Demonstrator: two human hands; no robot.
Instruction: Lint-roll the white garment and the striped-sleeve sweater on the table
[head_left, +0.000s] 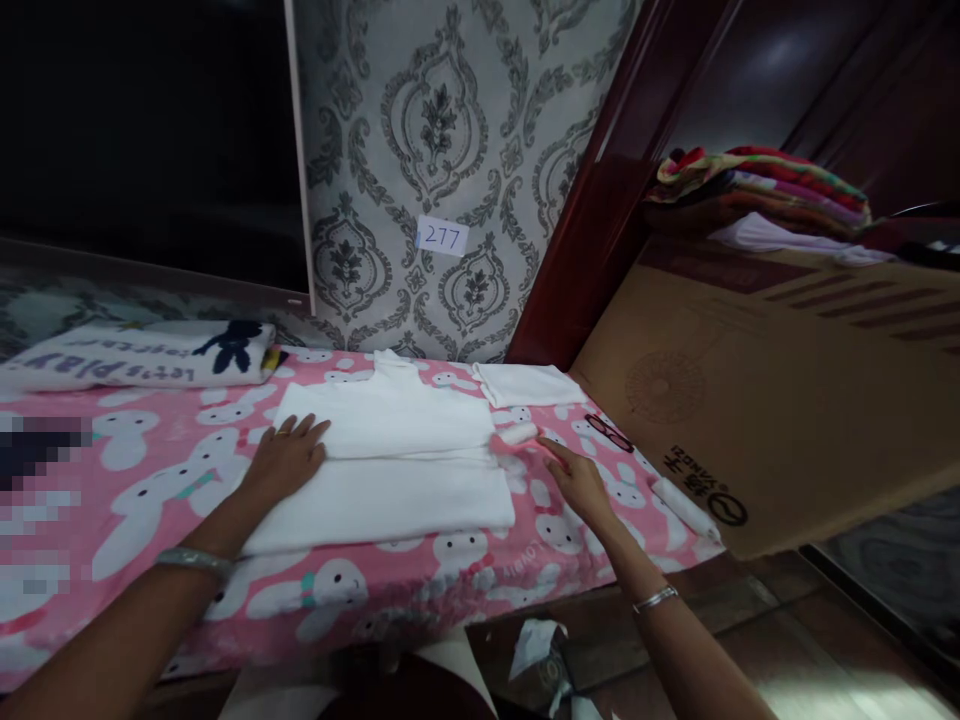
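A white garment with a raised collar (405,425) lies spread on a pink cloth with a rabbit print (457,548). A horizontal fold line crosses its middle. On its left edge my left hand (289,455) rests with the fingers spread, palm down. My right hand (577,480) is over the pink cloth, right of the garment, index finger stretched out towards a small white roll (517,433). Whether that fingertip touches the roll, I cannot tell. Behind the roll sits a folded white cloth (529,384).
A folded white blanket with lettering (142,355) lies at the back left below a dark screen (150,140). On the right stand a large cardboard box (787,380) and folded textiles (765,185). Dark-rimmed glasses (609,433) and another white roll (686,508) lie near the box.
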